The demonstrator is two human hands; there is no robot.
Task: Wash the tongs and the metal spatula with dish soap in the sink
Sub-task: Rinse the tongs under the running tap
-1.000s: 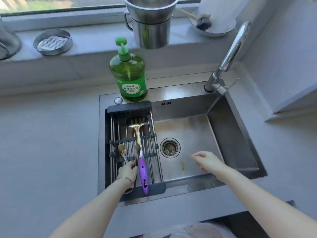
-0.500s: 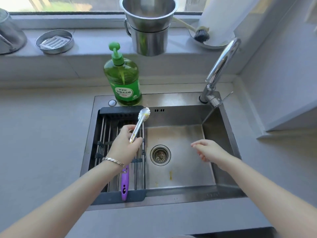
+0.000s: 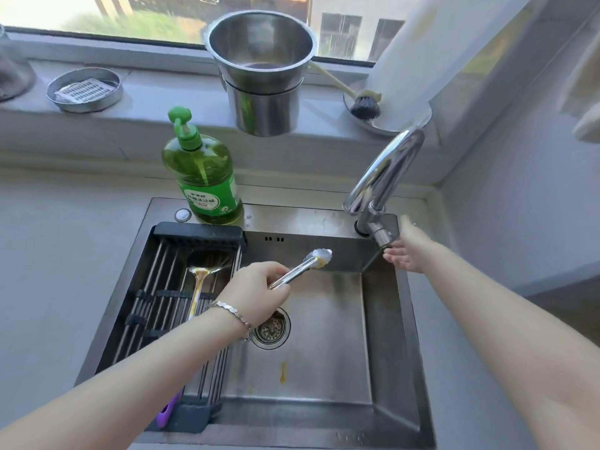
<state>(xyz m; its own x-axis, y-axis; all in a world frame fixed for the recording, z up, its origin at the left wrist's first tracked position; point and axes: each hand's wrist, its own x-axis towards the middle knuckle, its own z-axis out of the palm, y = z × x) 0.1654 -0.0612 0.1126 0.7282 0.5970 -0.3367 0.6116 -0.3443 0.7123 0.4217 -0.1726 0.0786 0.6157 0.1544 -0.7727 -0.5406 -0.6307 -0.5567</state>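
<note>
1. I can't see the spatula (image 3: 201,277) handle's mid part; left forearm (image 3: 146,368) covers it;
2. tongs (image 3: 302,267) rear end hidden inside left hand (image 3: 256,297);
3. right hand (image 3: 409,250) at faucet lever (image 3: 383,238); grip unclear to me.

One legible marking found. The green dish soap bottle (image 3: 198,164) carries a green front label (image 3: 207,198) with a white oval panel printed in green Chinese characters, apparently 柠檬洗洁精. A smaller line above it and a red line below are too blurred to read. A round emblem at lower right is likewise indistinct.
</note>
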